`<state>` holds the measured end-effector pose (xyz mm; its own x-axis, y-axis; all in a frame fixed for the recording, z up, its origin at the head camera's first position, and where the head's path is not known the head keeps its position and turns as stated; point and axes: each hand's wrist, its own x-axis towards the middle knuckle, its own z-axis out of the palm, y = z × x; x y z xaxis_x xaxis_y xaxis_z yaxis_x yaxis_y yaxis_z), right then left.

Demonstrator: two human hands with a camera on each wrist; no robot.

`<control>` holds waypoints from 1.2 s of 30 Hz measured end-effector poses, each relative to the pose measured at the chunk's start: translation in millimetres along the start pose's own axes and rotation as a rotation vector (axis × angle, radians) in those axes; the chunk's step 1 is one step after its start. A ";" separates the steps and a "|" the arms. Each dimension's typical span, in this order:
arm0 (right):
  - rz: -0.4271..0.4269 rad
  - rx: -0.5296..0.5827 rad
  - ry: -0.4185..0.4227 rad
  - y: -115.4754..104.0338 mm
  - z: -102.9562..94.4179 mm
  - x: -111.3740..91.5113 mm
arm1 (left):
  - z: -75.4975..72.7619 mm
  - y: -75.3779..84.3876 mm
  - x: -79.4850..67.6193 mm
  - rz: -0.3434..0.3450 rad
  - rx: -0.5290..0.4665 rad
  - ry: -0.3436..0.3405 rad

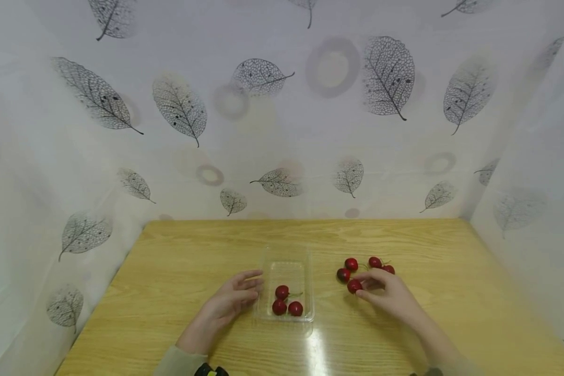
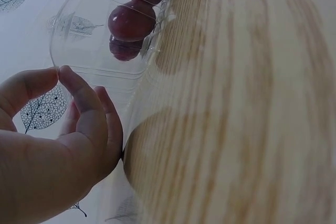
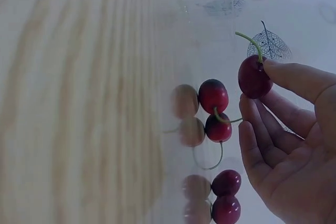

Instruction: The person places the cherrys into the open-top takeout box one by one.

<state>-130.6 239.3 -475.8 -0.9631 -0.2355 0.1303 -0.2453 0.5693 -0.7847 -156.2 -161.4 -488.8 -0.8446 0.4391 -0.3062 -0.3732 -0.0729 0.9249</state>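
Note:
My right hand (image 1: 389, 293) pinches a dark red cherry (image 3: 255, 77) between thumb and fingers, and its green stem points up. The held cherry is raised above the table, close to several loose cherries (image 1: 343, 275). With thumb and index fingertip, my left hand (image 1: 232, 300) pinches the left rim of a clear plastic box (image 2: 54, 45). Three cherries (image 1: 282, 292) sit in the near part of this box, one with its stem showing. The left hand's other fingers lie along the box's outer side in the left wrist view.
The wooden table (image 1: 192, 250) has a glossy surface that mirrors the cherries. Behind it and at both sides hangs a pale leaf-printed sheet (image 1: 301, 130). Two more loose cherries (image 3: 226, 196) lie close together, partly behind the right hand in the head view.

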 end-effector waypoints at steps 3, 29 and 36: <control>-0.003 0.005 0.009 -5.5 0.0 1.5 | 2.1 1.3 -0.4 -0.007 -0.001 0.006; -0.067 0.092 -0.041 -42.9 16.2 31.1 | 2.1 1.8 0.4 -0.022 -0.014 0.017; -0.064 0.096 -0.061 -49.1 22.8 38.2 | 2.4 2.3 -0.1 -0.019 -0.010 0.016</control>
<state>-152.8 184.4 -446.1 -0.9365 -0.3183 0.1470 -0.2917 0.4746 -0.8305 -156.1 -159.4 -486.1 -0.8435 0.4262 -0.3271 -0.3927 -0.0737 0.9167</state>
